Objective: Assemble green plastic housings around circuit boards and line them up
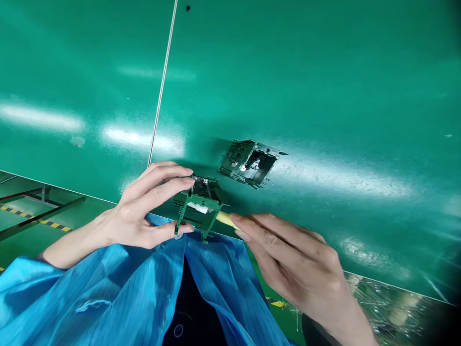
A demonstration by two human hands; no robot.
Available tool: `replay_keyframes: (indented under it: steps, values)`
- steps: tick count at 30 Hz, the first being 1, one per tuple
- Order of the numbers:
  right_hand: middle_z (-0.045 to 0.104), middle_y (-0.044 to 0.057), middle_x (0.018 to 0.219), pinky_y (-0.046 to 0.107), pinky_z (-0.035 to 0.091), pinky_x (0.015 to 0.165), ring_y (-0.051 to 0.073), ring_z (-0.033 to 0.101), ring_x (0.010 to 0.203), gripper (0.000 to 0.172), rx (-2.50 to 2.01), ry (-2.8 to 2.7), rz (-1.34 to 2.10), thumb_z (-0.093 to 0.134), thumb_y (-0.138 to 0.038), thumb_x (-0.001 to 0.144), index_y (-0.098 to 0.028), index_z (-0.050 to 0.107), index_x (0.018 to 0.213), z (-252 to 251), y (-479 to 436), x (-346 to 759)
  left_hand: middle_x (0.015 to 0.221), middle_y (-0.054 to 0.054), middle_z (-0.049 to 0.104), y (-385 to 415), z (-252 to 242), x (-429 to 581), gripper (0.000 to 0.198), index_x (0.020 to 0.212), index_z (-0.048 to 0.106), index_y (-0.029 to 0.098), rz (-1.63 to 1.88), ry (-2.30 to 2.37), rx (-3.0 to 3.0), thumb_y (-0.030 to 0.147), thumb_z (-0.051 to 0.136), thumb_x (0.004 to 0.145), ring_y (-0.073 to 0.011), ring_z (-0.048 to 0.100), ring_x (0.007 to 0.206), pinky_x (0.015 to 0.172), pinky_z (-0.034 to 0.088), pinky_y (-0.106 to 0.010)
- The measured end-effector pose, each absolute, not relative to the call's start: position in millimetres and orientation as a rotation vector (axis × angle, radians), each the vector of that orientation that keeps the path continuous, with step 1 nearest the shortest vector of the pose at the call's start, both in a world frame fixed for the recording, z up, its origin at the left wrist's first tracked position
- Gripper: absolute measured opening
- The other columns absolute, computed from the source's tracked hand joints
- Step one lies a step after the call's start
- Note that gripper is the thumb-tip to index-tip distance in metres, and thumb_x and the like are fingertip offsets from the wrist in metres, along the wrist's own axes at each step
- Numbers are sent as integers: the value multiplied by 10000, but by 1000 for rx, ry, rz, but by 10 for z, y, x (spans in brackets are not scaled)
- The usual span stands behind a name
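Between the fingers and thumb of my left hand (147,204) is a dark green circuit-board assembly (203,202), boxy in shape, with a white part inside its frame. It is held near the table's front edge, close to my body. My right hand (288,254) pinches a slim yellow stick-like tool (226,219), whose far end meets the right side of the assembly. The tool's tip is hidden there, so its kind is unclear. Just beyond, a second, similar circuit-board assembly (252,163) rests on the table with its open side facing right.
The green tabletop (306,96) has a pale seam (163,81) running across it. A small black bit (188,8) lies at the far side. Below the right edge, clear plastic-looking material (392,307) is visible. Metal frame bars (39,218) stand at the lower left.
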State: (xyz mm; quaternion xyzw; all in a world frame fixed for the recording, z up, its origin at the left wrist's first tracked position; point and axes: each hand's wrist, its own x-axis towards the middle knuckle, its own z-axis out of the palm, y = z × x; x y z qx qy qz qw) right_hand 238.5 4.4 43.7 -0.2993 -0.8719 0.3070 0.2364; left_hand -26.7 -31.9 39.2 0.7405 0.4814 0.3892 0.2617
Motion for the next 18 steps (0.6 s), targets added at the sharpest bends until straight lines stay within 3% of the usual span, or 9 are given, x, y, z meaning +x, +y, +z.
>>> replay_keyframes:
  steps: [3,11,18]
  values:
    - [722,39,881,239,592,540,132,687,709,294,-881,-2362,925,560,-47,931,-156,635,1194,463,49,2386,1157,-166,690,-314,399,-269,576,1288,568,125,1047,1304,2013,386,766,814,-271,661,1105,917,581,-476]
    - [746,49,881,216,530,484,105,654,611,265,-845,-2306,1215,540,-40,935,-156,660,1141,545,194,2347,1159,-182,684,-333,404,-263,610,1298,559,109,1051,1230,2015,370,784,794,-297,662,1118,900,591,-485]
    - [742,38,877,213,515,493,113,658,628,237,-802,-2241,1241,555,-64,934,-166,656,1122,534,150,2289,1155,-172,686,-334,415,-241,591,1293,549,128,1018,1206,2038,395,765,812,-297,670,1104,866,606,-480]
